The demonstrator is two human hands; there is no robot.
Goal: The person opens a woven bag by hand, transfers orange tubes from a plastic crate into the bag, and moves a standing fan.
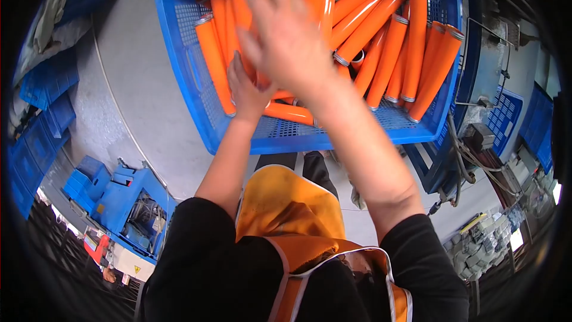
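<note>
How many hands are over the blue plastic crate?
2: the bare left hand, by glossy orange tubes left of centre in the blue plastic crate, and the bare right hand, blurred, nearer its middle. No others show.

Black short-sleeved shirt (pixel 202 256) under a pale-edged, dark-smudged orange apron (pixel 280 197)

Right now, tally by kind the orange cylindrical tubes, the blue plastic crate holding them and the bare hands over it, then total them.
Orange cylindrical tubes with silvery end rims: at least 15; overlaps hide the exact count
Blue plastic crate: 1
Bare hands, left hand and right hand: 2
Total: at least 18
</note>
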